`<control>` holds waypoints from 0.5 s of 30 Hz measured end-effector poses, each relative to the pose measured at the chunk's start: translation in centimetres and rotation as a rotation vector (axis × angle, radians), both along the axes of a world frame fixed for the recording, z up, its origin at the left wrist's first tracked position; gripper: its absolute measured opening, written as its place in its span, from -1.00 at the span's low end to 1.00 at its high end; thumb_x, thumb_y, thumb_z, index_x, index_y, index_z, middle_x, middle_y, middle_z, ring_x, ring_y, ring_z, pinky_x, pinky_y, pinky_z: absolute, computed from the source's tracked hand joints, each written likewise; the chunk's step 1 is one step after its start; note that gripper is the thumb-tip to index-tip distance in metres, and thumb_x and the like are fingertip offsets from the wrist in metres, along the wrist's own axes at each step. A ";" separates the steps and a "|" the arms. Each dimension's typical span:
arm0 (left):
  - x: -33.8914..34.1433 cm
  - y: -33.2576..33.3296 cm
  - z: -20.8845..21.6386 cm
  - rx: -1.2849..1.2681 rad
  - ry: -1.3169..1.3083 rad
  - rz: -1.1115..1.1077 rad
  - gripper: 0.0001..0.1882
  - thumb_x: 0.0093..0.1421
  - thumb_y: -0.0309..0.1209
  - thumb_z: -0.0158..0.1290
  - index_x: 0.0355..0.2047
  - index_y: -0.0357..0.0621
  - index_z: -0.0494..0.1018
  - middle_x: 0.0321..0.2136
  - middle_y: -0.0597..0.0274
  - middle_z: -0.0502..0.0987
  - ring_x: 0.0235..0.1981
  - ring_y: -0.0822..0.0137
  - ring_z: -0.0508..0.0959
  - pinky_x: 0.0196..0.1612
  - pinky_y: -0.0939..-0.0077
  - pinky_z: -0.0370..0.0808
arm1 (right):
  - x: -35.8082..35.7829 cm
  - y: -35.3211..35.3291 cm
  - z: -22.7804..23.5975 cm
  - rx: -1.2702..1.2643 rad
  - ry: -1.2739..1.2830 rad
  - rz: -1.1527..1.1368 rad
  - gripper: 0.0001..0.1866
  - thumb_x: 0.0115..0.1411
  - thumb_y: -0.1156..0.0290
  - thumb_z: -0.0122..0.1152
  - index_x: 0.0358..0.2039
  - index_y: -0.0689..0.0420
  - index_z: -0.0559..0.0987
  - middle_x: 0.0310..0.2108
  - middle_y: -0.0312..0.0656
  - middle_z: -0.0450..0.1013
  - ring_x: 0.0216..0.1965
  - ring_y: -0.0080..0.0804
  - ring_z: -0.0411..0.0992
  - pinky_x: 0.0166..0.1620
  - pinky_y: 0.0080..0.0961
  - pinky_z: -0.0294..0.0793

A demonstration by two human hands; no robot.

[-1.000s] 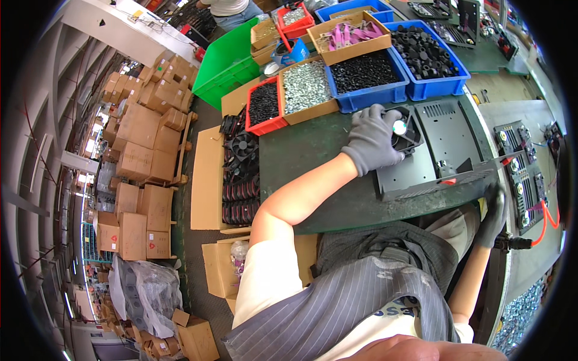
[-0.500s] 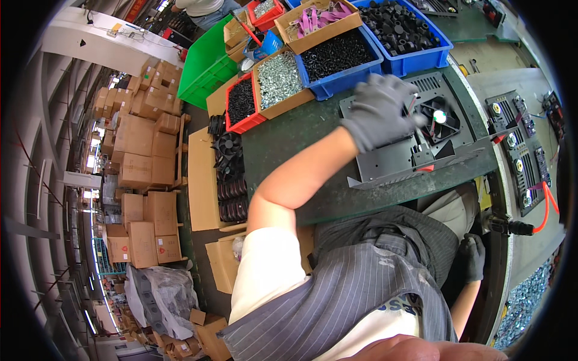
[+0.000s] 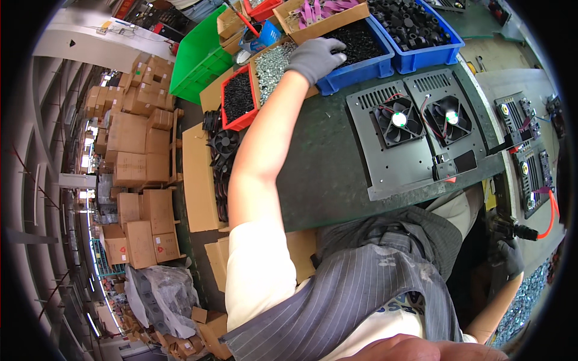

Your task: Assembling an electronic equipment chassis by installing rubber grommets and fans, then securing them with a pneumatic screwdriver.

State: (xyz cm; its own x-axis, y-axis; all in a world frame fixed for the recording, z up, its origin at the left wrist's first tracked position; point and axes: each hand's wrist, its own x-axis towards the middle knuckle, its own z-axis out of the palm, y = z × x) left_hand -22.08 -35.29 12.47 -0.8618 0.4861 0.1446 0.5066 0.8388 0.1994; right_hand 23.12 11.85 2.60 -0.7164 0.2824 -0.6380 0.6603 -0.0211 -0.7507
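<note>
My gloved left hand [image 3: 314, 60] reaches over the near edge of a blue bin, its thumb and fingers apart at the small black screws [image 3: 355, 47] inside. Two grey metal panels lie side by side on the green bench, a left panel [image 3: 385, 174] and a right panel [image 3: 472, 129]. A black fan [image 3: 390, 131] sits on the left one and another black fan [image 3: 438, 123] on the right one, with thin wires between. At the right, my gloved right hand [image 3: 510, 257] is low beside a black tool [image 3: 518, 230] with a red hose; its fingers are partly hidden.
A box of silvery screws [image 3: 272, 75] and a red bin of black screws [image 3: 238, 98] stand left of the blue bin. Black parts fill another blue bin [image 3: 432, 58]. More fans [image 3: 224, 143] lie at the bench's left. Assembled panels [image 3: 533, 171] are on the right.
My left hand has gone from the panels leftward to the screw bin. Both panels now lie flat, and two fans show. My right hand has moved right toward the black tool.
</note>
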 end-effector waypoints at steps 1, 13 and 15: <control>-1.2 0.8 -0.5 -0.044 -0.060 -0.004 -0.53 0.07 -0.02 0.04 -0.02 0.15 0.45 -0.09 0.05 0.48 -0.02 0.08 0.45 0.03 0.25 0.38 | 0.1 2.0 -0.3 0.102 -0.106 0.118 -0.73 0.15 0.28 0.04 -0.25 0.22 0.48 -0.51 -0.18 0.47 -0.65 -0.41 0.44 -0.66 -0.63 0.34; -5.4 3.8 -3.3 -0.180 -0.471 -0.018 -0.48 0.04 0.00 0.02 -0.05 0.01 0.46 -0.05 0.00 0.48 -0.01 0.07 0.47 0.06 0.32 0.35 | -5.6 2.1 7.3 0.027 -0.081 0.158 -0.56 0.14 0.22 -0.01 0.01 0.13 0.42 -0.27 -0.19 0.46 -0.29 -0.48 0.50 -0.51 -0.49 0.51; -5.3 4.3 -3.1 -0.149 -0.482 -0.030 -0.52 0.00 -0.10 0.06 -0.09 -0.05 0.49 -0.09 -0.01 0.50 -0.05 0.08 0.48 0.03 0.35 0.37 | -7.7 -0.3 7.9 0.105 -0.209 0.303 -0.52 0.09 0.27 0.06 0.03 0.15 0.39 -0.28 -0.15 0.47 -0.33 -0.45 0.51 -0.51 -0.50 0.52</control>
